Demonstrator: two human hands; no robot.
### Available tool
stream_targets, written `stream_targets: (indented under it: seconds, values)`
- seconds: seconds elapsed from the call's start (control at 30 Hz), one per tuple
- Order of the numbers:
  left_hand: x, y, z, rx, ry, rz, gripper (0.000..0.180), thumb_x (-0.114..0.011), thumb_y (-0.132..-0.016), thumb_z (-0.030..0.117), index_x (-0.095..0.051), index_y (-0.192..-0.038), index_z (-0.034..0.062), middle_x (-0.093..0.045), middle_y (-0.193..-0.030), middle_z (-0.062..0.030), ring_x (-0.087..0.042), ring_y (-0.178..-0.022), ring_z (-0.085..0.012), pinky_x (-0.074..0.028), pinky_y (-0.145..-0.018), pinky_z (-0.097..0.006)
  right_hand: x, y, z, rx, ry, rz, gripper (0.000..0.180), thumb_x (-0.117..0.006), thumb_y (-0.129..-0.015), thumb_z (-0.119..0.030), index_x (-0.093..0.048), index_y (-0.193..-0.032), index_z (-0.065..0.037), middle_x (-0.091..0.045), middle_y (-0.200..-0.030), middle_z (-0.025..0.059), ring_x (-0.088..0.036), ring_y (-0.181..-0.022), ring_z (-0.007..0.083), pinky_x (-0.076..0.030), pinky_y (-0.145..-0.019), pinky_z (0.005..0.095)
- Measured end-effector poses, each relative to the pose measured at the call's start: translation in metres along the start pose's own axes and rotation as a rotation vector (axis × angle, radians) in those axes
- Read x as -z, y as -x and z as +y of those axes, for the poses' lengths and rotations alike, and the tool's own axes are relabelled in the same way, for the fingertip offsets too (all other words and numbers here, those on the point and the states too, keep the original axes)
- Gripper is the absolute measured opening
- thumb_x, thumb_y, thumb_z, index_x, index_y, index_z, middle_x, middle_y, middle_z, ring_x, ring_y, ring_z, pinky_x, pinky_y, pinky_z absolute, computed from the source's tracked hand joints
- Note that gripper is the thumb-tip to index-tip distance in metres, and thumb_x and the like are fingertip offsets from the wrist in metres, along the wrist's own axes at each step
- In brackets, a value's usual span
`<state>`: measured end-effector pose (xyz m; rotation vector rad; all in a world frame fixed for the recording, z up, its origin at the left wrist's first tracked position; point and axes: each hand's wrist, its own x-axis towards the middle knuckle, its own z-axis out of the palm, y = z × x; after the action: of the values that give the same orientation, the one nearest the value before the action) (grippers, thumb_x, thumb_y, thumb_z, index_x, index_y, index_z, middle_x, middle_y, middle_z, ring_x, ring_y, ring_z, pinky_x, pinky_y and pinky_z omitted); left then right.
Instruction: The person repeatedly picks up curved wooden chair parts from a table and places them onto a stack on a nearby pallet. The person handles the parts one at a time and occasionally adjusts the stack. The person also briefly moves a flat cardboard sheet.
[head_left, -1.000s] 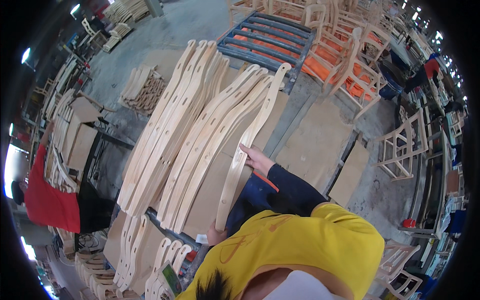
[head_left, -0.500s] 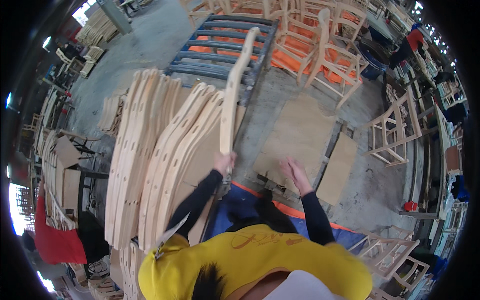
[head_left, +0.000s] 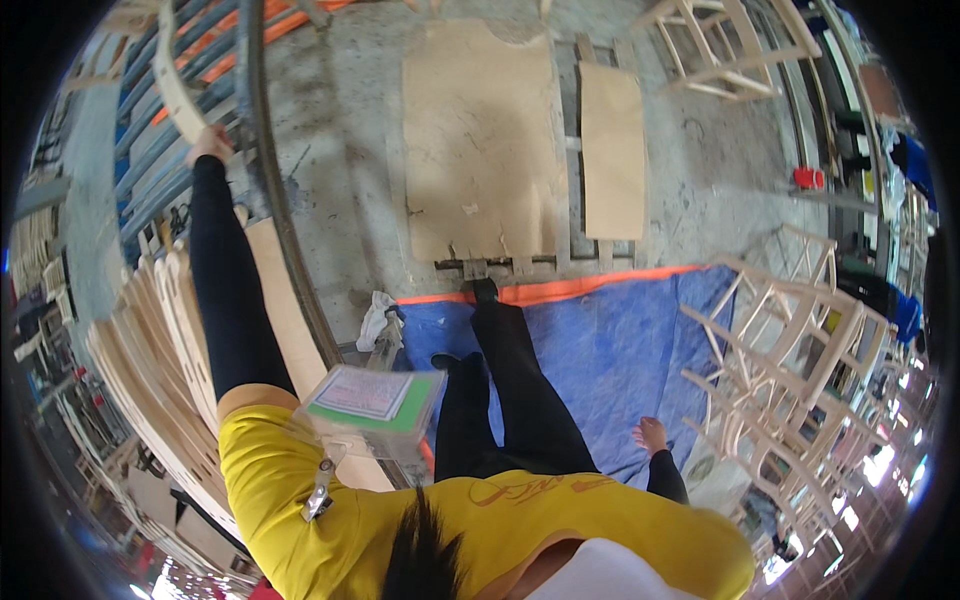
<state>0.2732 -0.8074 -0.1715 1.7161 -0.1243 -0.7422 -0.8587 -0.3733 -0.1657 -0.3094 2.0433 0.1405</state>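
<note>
My left arm is stretched far out to the upper left. At its end my left hand (head_left: 210,147) is closed round the near end of a long, curved wooden chair leg (head_left: 176,88). The leg lies over the bars of a blue-grey metal rack (head_left: 251,120), and its far end runs to the picture's edge. Low on my right side hangs my right hand (head_left: 650,434), fingers loosely apart and nothing in them. A stack of similar curved wooden legs (head_left: 150,345) lies below my left forearm, partly covered by it.
Flat cardboard sheets (head_left: 480,130) lie on a pallet ahead of me. Under my feet spreads a blue tarp (head_left: 590,350) with an orange edge. Bare wooden chair frames (head_left: 780,330) are crowded at right, and another chair frame (head_left: 725,45) stands farther off. A clear badge holder (head_left: 375,400) hangs from my left sleeve.
My left hand has carried the chair leg away from beside the stack, over to the rack. My right hand has dropped to my side. My view has swung to the right.
</note>
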Motion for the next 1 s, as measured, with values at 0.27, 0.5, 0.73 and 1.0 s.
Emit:
stream_targets:
  seconds: [0.27, 0.5, 0.73, 1.0]
  values:
    - [-0.069, 0.095, -0.017, -0.598, -1.245, 0.591, 0.065, -0.069, -0.071, 0.046, -0.060, -0.125, 0.0096, -0.063, -0.112, -0.0188, -0.059, -0.109, -0.0371, -0.045, -0.095, -0.044, -0.116, -0.019, -0.042, 0.187, 0.118, -0.239, 0.036, -0.055, -0.097, -0.035, -0.059, -0.121, -0.007, -0.071, -0.093, 0.0070, -0.068, -0.076, 0.0143, -0.053, -0.059, 0.0303]
    - [-0.065, 0.337, -0.140, -0.888, -1.362, -0.681, 0.062, -0.071, -0.075, 0.018, -0.052, -0.132, 0.0041, -0.048, -0.138, -0.0216, -0.042, -0.131, -0.0387, -0.033, -0.111, -0.045, -0.157, -0.003, -0.116, 0.399, -0.139, -0.250, 0.034, -0.053, -0.098, -0.029, -0.059, -0.123, -0.007, -0.071, -0.095, 0.0080, -0.067, -0.076, 0.0137, -0.051, -0.060, 0.0274]
    - [0.004, 0.545, -0.306, -0.243, -1.297, -1.243, 0.046, -0.070, -0.079, 0.033, -0.063, -0.116, 0.0065, -0.069, -0.105, -0.0144, -0.065, -0.101, -0.0317, -0.051, -0.088, -0.041, -0.120, 0.034, -0.050, 0.408, -0.084, -0.140, 0.034, -0.054, -0.097, -0.029, -0.058, -0.123, -0.008, -0.071, -0.096, 0.0084, -0.068, -0.079, 0.0151, -0.052, -0.062, 0.0292]
    - [0.001, 0.655, -0.332, -0.094, -1.206, -1.359, 0.045, -0.067, -0.080, 0.034, -0.064, -0.115, 0.0060, -0.070, -0.102, -0.0134, -0.067, -0.095, -0.0302, -0.052, -0.086, -0.039, -0.078, 0.034, -0.022, 0.399, -0.106, -0.149, 0.035, -0.053, -0.098, -0.029, -0.057, -0.125, -0.008, -0.070, -0.098, 0.0092, -0.069, -0.080, 0.0173, -0.053, -0.064, 0.0317]
